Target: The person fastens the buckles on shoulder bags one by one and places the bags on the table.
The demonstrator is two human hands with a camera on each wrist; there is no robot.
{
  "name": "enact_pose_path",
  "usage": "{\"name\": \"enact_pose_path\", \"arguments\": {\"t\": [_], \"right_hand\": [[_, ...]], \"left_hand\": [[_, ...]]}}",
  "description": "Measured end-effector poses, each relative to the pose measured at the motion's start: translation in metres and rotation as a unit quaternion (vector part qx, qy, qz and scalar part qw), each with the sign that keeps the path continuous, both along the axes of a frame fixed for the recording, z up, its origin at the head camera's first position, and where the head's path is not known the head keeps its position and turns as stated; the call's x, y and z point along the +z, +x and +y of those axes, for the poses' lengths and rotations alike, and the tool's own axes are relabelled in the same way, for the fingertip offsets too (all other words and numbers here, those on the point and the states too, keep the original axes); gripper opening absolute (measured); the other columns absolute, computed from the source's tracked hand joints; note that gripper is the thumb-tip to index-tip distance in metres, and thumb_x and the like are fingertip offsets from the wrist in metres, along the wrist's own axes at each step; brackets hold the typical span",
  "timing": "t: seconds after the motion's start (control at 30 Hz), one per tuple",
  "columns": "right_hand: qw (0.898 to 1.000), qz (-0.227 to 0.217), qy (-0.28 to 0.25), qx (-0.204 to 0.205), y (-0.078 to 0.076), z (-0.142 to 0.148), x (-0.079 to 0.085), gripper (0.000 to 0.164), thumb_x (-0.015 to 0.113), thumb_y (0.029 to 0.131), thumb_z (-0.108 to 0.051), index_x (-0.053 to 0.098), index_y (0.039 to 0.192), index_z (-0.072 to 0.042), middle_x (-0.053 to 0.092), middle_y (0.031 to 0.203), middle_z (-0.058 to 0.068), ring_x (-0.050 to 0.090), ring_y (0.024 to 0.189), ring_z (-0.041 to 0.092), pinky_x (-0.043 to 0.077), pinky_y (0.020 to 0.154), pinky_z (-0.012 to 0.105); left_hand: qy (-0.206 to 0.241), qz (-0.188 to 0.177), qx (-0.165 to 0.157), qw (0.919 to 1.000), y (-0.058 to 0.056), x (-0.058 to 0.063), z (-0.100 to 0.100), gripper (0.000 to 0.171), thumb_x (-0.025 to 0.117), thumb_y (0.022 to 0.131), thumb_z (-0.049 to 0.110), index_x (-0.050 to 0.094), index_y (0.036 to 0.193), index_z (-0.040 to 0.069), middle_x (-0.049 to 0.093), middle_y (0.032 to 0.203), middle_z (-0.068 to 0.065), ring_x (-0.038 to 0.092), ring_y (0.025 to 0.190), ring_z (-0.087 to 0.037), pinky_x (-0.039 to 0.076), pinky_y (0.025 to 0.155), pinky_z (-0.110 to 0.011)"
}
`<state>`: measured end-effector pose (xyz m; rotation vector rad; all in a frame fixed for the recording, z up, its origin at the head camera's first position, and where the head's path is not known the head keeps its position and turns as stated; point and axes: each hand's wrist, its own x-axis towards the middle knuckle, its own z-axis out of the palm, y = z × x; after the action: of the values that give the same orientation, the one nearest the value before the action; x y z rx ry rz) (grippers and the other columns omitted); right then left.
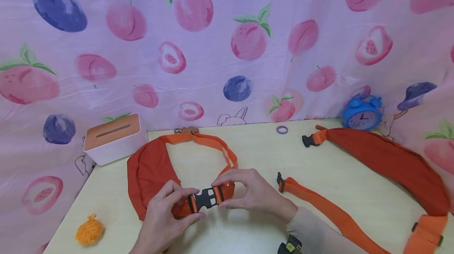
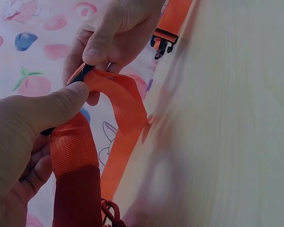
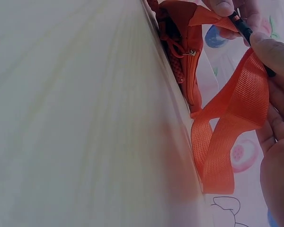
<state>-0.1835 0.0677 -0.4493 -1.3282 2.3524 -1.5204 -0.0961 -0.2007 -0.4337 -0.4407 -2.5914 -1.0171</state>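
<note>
A black side-release buckle (image 1: 207,198) is held up near the table's front, its two halves together. My left hand (image 1: 166,211) pinches its left end between thumb and fingers. The right hand (image 1: 253,194) pinches the other end the same way. Orange webbing strap (image 1: 216,140) runs from the buckle in a loop back to a red waist bag (image 1: 148,173), which lies behind the left hand. In the right wrist view, the bag's zipper (image 3: 193,71) shows with a red cord pull. The left wrist view shows strap (image 2: 125,101) hanging below the right fingers.
A second red waist bag (image 1: 386,163) lies at the right, its buckle parts apart, with a loose orange strap (image 1: 326,210). A tissue box (image 1: 115,139), a blue alarm clock (image 1: 362,114), a purple ring (image 1: 281,129) and an orange pompom (image 1: 89,232) stand around the table.
</note>
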Motion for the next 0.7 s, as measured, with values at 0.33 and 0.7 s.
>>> {"name": "enact_pose_path", "arguments": {"t": [0.33, 0.7], "right_hand": [[1.0, -0.011, 0.006, -0.001, 0.0006, 0.0, 0.0004, 0.049, 0.087, 0.084, -0.038, 0.071, 0.13, -0.037, 0.071, 0.12, -0.018, 0.066, 0.111, 0.005, 0.054, 0.1, 0.039], [1.0, -0.01, 0.0, 0.006, 0.002, -0.0015, 0.0, 0.049, 0.087, 0.084, -0.038, 0.072, 0.13, -0.036, 0.072, 0.119, -0.018, 0.068, 0.108, 0.007, 0.055, 0.098, 0.04]], "left_hand": [[0.002, 0.012, -0.009, 0.9999, -0.0004, -0.0012, 0.0005, 0.053, 0.099, 0.067, 0.037, 0.078, 0.115, 0.032, 0.051, 0.095, 0.013, 0.058, 0.085, -0.003, 0.057, 0.068, -0.021], [0.0, 0.046, -0.032, 0.9985, 0.0, -0.0016, -0.0004, 0.052, 0.097, 0.07, 0.036, 0.078, 0.118, 0.028, 0.05, 0.093, 0.011, 0.058, 0.086, -0.003, 0.057, 0.068, -0.02]]}}
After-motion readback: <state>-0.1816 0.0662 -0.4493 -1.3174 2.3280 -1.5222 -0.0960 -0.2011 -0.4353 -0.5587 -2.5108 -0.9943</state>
